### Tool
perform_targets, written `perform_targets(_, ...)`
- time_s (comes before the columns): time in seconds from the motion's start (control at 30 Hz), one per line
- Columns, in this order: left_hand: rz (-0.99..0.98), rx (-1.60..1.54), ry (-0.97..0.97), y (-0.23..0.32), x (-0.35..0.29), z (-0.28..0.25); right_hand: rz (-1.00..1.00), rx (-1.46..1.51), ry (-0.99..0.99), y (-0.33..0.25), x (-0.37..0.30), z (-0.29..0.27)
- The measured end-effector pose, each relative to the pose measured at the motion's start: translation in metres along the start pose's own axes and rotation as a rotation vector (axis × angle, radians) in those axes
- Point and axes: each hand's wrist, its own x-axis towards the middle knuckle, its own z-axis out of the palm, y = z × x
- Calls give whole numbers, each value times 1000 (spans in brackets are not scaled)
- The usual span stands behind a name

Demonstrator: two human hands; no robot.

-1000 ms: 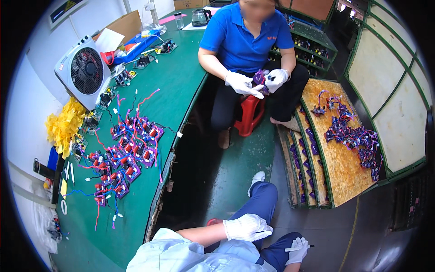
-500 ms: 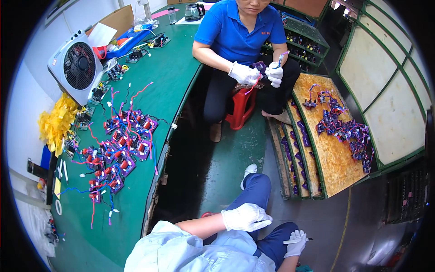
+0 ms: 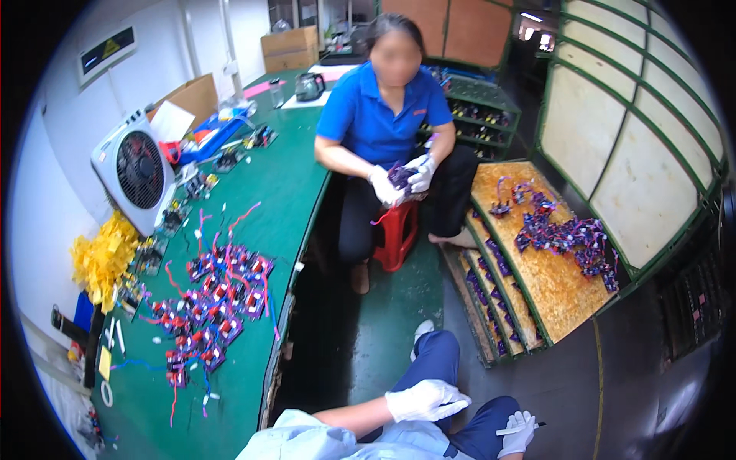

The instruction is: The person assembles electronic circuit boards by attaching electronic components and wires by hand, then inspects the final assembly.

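Note:
My left hand [image 3: 428, 401], in a white glove, rests over my lap with the fingers pressed together, and no object shows in it. Beyond my right knee, my gloved right hand [image 3: 517, 434] is closed on a slim white pen-like tool [image 3: 509, 431] whose dark tip points right. Both hands are away from the bench. On the green bench [image 3: 280, 176] to the left lies a cluster of purple circuit boards [image 3: 207, 307] with red parts and loose red and blue wires. Across from me a person in a blue shirt [image 3: 387, 115] handles a purple wired board [image 3: 400, 176] in gloved hands.
To the right, stacked wooden trays [image 3: 498, 192] carry more wired boards [image 3: 571, 238]. A grey box fan [image 3: 134, 172], yellow strips [image 3: 103, 257], several other boards and a blue bin [image 3: 218, 142] line the bench's far-left side. A red stool [image 3: 395, 238] is under the person.
The view has tilted up, so the scene sits lower. The other person's hands have come closer together around the board. My hands keep their poses, the right one still holding the pen-like tool.

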Motion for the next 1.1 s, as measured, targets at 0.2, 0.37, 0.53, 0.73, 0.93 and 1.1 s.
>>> perform_targets(0.2,-106,18,-171,38,15,-17,-80,-94,435,-38,-33,69)
perform_targets(0.37,-87,36,-157,14,-6,-3,-13,16,385,-28,-20,55)
perform_targets(0.53,-332,-92,-335,20,3,-13,89,-103,357,-19,-1,90)
perform_targets(0.73,-301,-179,-343,19,34,-4,85,3,311,-16,16,79)
perform_targets(0.93,-345,-64,-439,2,55,16,197,33,344,-18,30,80)
perform_targets(1.1,-307,-18,-489,-25,83,47,195,80,405,-33,52,63)
